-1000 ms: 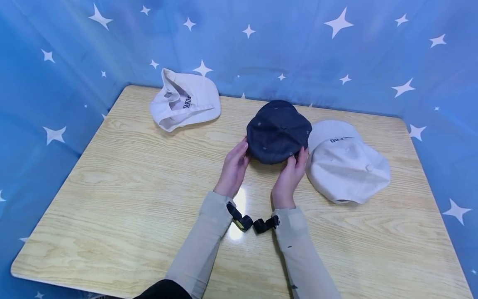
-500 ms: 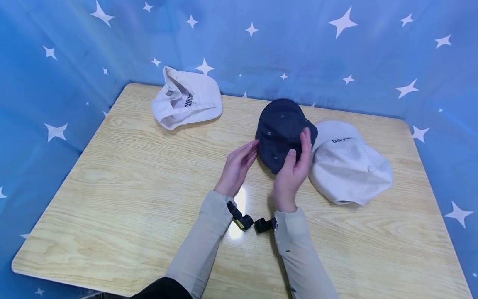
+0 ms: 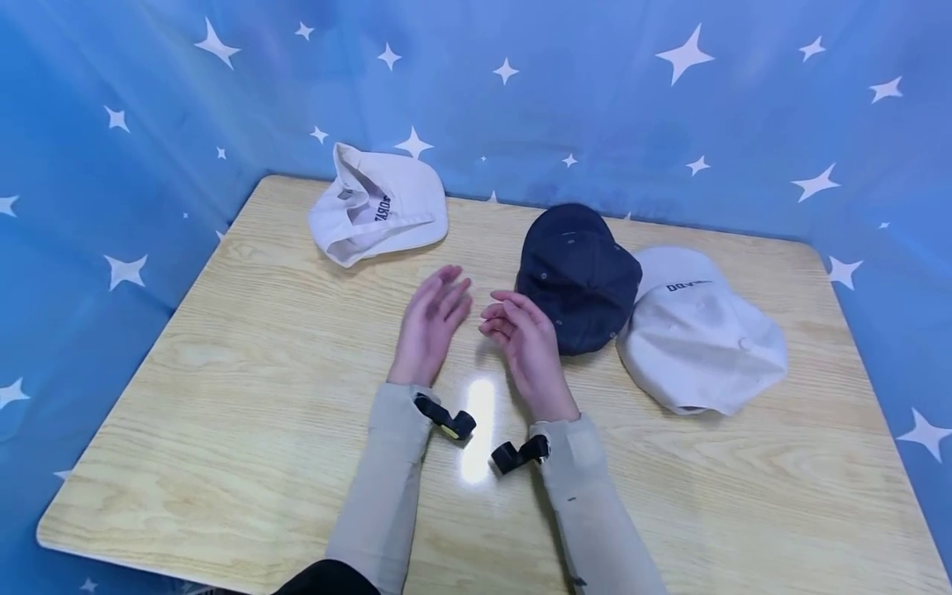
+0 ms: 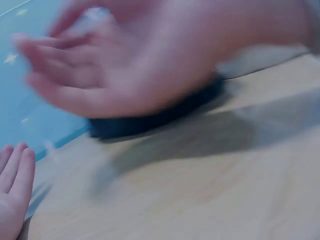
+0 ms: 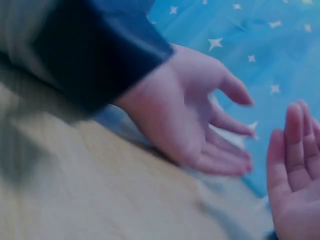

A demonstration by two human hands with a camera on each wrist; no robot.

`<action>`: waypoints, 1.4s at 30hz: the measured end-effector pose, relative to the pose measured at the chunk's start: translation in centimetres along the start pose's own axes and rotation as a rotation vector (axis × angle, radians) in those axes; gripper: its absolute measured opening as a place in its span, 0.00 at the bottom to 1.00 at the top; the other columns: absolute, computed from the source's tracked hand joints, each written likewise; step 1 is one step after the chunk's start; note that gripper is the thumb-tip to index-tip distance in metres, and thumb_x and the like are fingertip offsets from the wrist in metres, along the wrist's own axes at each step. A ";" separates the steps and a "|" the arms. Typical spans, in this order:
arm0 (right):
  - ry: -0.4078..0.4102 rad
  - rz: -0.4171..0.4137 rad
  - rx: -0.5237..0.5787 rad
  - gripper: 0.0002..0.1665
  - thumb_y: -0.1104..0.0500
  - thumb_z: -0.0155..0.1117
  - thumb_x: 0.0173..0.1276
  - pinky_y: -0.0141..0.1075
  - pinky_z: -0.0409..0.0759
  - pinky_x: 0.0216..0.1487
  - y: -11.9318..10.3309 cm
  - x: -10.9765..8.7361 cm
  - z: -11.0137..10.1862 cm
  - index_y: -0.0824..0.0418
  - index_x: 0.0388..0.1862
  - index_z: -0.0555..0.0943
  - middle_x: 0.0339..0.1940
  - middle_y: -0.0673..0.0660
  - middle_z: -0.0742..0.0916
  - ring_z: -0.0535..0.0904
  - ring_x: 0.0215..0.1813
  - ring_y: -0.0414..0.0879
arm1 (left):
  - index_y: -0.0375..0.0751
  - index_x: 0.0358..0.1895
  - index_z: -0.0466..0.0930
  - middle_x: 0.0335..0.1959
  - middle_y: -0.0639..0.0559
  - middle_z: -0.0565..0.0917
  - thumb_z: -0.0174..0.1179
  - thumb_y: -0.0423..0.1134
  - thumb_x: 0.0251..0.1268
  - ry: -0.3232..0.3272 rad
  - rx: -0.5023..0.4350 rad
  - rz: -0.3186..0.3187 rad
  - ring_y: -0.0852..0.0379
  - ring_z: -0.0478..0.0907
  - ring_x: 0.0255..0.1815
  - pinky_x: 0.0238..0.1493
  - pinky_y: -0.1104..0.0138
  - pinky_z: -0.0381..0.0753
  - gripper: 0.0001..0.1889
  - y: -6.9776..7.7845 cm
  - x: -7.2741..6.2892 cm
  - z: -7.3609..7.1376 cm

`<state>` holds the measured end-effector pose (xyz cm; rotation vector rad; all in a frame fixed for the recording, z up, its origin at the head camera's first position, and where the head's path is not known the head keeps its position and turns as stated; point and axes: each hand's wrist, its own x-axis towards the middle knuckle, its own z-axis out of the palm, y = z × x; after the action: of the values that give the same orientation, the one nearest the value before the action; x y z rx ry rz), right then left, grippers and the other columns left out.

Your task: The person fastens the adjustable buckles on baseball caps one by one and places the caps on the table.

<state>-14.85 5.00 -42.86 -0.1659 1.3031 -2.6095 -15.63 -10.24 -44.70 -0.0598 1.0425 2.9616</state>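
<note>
A navy baseball cap (image 3: pixel 583 285) lies crown up at the back, right of the table's middle. My right hand (image 3: pixel 526 351) is just in front of its left side, fingers loosely bent, holding nothing; the fingertips overlap the cap's edge in the head view. To the left, my left hand (image 3: pixel 430 330) is raised with relaxed fingers and an empty palm. A white cap (image 3: pixel 702 343) with dark lettering sits crown up beside the navy one, their edges meeting. Another white cap (image 3: pixel 405 194) rests tilted at the back left, its inside and strap showing.
The pale wood-grain table (image 3: pixel 245 397) has rounded corners. Blue cloth (image 3: pixel 535 107) with white stars hangs behind it and along its sides. A small black camera (image 3: pixel 449 420) is strapped to the left wrist, another black camera (image 3: pixel 519 453) to the right.
Both hands have let go of the navy cap and drawn back to the left. The cap has turned and shifted slightly right, against the white cap. The white caps stay put.
</note>
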 end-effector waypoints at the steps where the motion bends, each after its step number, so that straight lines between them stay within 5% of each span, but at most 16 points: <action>1: 0.022 0.038 0.037 0.13 0.61 0.51 0.67 0.38 0.77 0.40 -0.3 -0.3 0.4 0.67 0.46 0.74 0.33 0.59 0.81 0.77 0.33 0.48 | 0.35 0.62 0.60 0.65 0.38 0.57 0.48 0.42 0.66 0.030 -0.017 0.023 0.43 0.59 0.63 0.62 0.55 0.58 0.24 0.6 0.1 -0.4; 8: 0.058 0.158 0.188 0.11 0.60 0.50 0.68 0.33 0.75 0.35 0.8 -0.3 -0.4 0.64 0.46 0.74 0.33 0.58 0.78 0.74 0.32 0.47 | 0.40 0.64 0.52 0.66 0.41 0.52 0.49 0.38 0.65 0.217 -0.228 0.179 0.43 0.56 0.64 0.62 0.53 0.56 0.26 3.7 0.2 -2.7; 14: 0.022 0.159 0.181 0.12 0.61 0.50 0.68 0.33 0.76 0.37 1.2 -0.2 -0.6 0.66 0.47 0.73 0.34 0.58 0.79 0.74 0.34 0.47 | 0.48 0.66 0.52 0.67 0.52 0.45 0.51 0.36 0.63 0.317 -0.254 0.268 0.47 0.52 0.65 0.62 0.54 0.58 0.29 5.6 0.1 -3.7; 23: 0.010 0.156 0.141 0.12 0.62 0.50 0.68 0.33 0.76 0.40 1.3 -0.2 -0.7 0.67 0.47 0.72 0.34 0.59 0.79 0.76 0.35 0.46 | 0.53 0.69 0.48 0.67 0.57 0.44 0.55 0.39 0.61 0.332 -0.124 0.205 0.51 0.54 0.65 0.59 0.57 0.62 0.35 6.9 0.5 -4.6; 26: 0.013 0.158 0.122 0.12 0.61 0.51 0.68 0.33 0.76 0.41 1.4 -0.2 -0.6 0.66 0.46 0.72 0.34 0.59 0.79 0.76 0.35 0.46 | 0.54 0.69 0.44 0.68 0.59 0.40 0.55 0.41 0.62 0.329 -0.151 0.183 0.50 0.58 0.63 0.60 0.57 0.61 0.37 7.1 0.7 -5.0; 31: 0.005 0.150 0.120 0.15 0.61 0.51 0.68 0.33 0.76 0.40 1.4 -0.1 -0.7 0.67 0.51 0.70 0.35 0.59 0.79 0.76 0.36 0.47 | 0.55 0.68 0.44 0.68 0.65 0.44 0.51 0.43 0.64 0.322 -0.305 0.223 0.48 0.60 0.63 0.61 0.56 0.59 0.33 7.6 0.7 -5.3; 38: -0.013 0.122 0.148 0.23 0.62 0.48 0.69 0.35 0.77 0.41 1.3 -0.1 -1.0 0.65 0.61 0.63 0.38 0.60 0.80 0.78 0.36 0.48 | 0.47 0.64 0.52 0.69 0.63 0.38 0.51 0.40 0.64 0.320 -0.668 0.375 0.44 0.67 0.58 0.58 0.59 0.65 0.27 8.5 0.2 -6.0; 42: -0.034 0.144 0.085 0.20 0.62 0.49 0.69 0.35 0.77 0.41 1.3 -0.2 -0.9 0.67 0.58 0.66 0.37 0.60 0.81 0.78 0.36 0.49 | 0.39 0.60 0.62 0.67 0.56 0.51 0.49 0.39 0.65 0.265 -0.772 0.448 0.43 0.67 0.58 0.57 0.57 0.66 0.21 8.9 -0.2 -6.4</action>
<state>-14.62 5.01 -44.43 -0.0978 1.1462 -2.5230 -15.36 -21.20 -44.05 -0.2490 -0.1900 3.6388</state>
